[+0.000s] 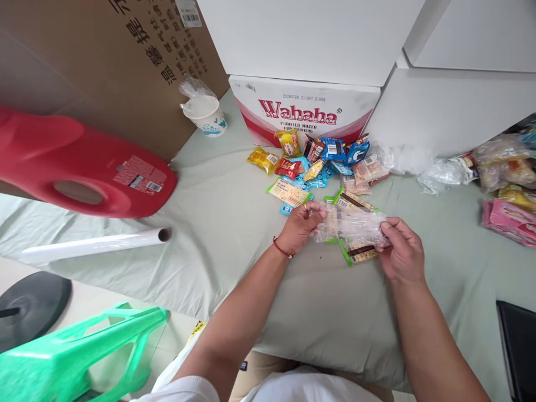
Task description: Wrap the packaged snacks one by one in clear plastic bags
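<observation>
A crinkled clear plastic bag (352,224) is stretched between my two hands. My left hand (302,226) pinches its left end, and my right hand (402,245) grips its right end. Beneath and around the bag lie several green-edged snack packets, one (363,254) showing below it. Further back is a pile of small wrapped snacks, with a yellow packet (263,160), a red packet (288,167), a blue packet (333,149) and a pale biscuit packet (288,192).
Behind the pile stands a Wahaha carton (301,111). A red jug (104,173), a white roll (96,245) and a paper cup (207,117) are at the left. Clear bags (444,174) and pink packs (511,220) lie right. A green stool (54,357) stands lower left.
</observation>
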A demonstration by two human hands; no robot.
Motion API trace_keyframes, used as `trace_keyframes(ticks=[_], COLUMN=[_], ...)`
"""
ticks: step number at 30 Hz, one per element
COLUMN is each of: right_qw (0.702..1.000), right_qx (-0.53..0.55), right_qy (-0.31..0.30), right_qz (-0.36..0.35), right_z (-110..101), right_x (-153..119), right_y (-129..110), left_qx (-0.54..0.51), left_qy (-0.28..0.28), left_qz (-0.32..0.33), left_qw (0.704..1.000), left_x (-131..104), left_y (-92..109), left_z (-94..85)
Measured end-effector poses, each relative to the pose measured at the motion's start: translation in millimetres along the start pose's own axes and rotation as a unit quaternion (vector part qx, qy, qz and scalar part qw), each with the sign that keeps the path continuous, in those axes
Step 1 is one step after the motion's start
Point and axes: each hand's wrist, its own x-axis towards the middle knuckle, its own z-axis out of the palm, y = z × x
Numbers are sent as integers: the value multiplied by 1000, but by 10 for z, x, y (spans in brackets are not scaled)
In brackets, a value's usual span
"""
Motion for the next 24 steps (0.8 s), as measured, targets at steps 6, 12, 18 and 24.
trace_keyframes(ticks=[6, 12, 18, 24], right_qw=[996, 991, 856, 830], right_qx=[-50, -125, -404, -439], right_qy=[64, 45, 79, -189], right_qz=[-44, 11, -313, -288], right_z=[-49, -289, -177, 406], right_x=[68, 150, 41, 87], right_y=[-42, -141, -391, -332], left_qx=[-21, -91, -86, -103], left_qy=[28, 42, -6, -84], left_qz=[-9, -6, -38, -36], left_qw=[999, 995, 996, 990], left_x=[-18, -19, -57, -98], left_y=[17, 128, 182, 177], left_z=[24, 17, 8, 5])
